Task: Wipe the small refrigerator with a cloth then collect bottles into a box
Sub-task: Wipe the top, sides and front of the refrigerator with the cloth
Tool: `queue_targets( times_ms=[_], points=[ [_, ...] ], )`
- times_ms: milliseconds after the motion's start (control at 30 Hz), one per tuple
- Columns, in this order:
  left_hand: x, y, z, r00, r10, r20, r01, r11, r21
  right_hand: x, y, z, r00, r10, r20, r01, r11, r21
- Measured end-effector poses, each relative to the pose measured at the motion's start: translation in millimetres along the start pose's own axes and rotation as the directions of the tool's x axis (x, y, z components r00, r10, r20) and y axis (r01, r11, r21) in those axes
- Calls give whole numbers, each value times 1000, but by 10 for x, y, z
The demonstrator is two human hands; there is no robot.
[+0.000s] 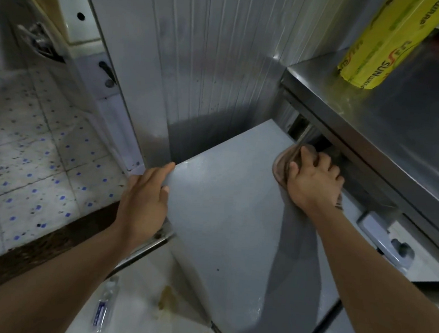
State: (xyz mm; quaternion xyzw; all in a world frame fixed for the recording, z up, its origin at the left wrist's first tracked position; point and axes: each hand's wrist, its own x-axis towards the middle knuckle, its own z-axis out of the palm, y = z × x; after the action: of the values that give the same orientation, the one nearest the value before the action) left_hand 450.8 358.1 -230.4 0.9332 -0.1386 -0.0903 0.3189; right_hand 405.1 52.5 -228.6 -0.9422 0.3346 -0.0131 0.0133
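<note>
The small grey refrigerator (224, 219) fills the middle of the head view, seen from above. My left hand (145, 200) grips its top left edge. My right hand (314, 179) presses a brownish cloth (281, 163) onto the far right of the top, close under the edge of a steel counter. A clear plastic bottle (103, 307) with a blue label lies below the left edge, on a pale surface with yellowish stains.
A stainless steel counter (399, 133) overhangs on the right, with a yellow roll of wrap (380, 47) on it. A ribbed metal wall (208, 60) stands behind the refrigerator. Tiled floor with blue dots (30, 151) lies to the left.
</note>
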Motion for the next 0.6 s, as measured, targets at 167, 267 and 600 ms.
queue_targets(
  times_ms=[167, 267, 600],
  points=[
    [65, 24, -5, 1000, 7, 0, -7, 999, -33, 331, -280, 3, 990, -143, 13, 143, 990, 19],
    [72, 20, 2, 1000, 25, -12, -26, 999, -33, 524, -466, 18, 971, -237, 17, 236, 970, 55],
    [98, 49, -36, 998, -17, 67, 17, 1000, -9, 641, -780, -12, 864, -503, 6, 503, 863, 49]
  ],
)
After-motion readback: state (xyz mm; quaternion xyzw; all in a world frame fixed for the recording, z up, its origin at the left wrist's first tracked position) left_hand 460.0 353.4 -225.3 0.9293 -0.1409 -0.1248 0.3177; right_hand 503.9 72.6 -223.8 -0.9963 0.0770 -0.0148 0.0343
